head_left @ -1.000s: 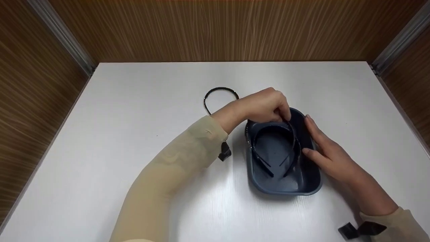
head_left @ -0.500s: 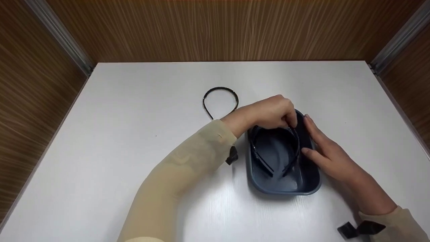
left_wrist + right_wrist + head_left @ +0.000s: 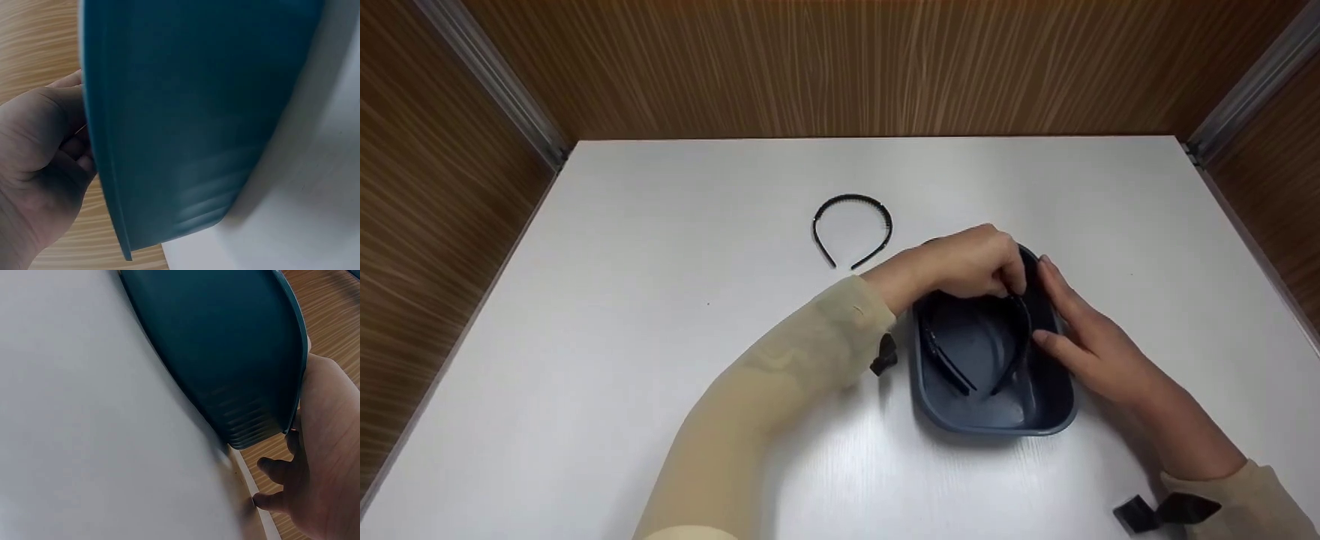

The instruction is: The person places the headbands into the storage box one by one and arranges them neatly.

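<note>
A dark blue plastic tub (image 3: 994, 420) stands on the white table (image 3: 660, 315), right of centre. My left hand (image 3: 1009, 286) reaches over its far rim and pinches the arch of a black headband (image 3: 1021, 337), whose ends point toward me inside the tub. My right hand (image 3: 1046, 307) lies with straight fingers against the tub's right wall. A second black toothed headband (image 3: 851, 201) lies flat on the table behind and left of the tub. The left wrist view shows the tub's outer wall (image 3: 191, 124) beside my left hand (image 3: 39, 152). The right wrist view shows the tub (image 3: 225, 349) and my right hand (image 3: 315, 461).
Wood-grain walls (image 3: 847, 67) close in the table at the back and both sides, with metal strips (image 3: 495, 82) in the corners. Black strap ends hang from my sleeves at the left wrist (image 3: 883, 354) and the right wrist (image 3: 1166, 511).
My left hand has moved nearer and lower with the headband, settling it deeper in the tub. The headband on the table is now fully uncovered. My right hand has stayed put.
</note>
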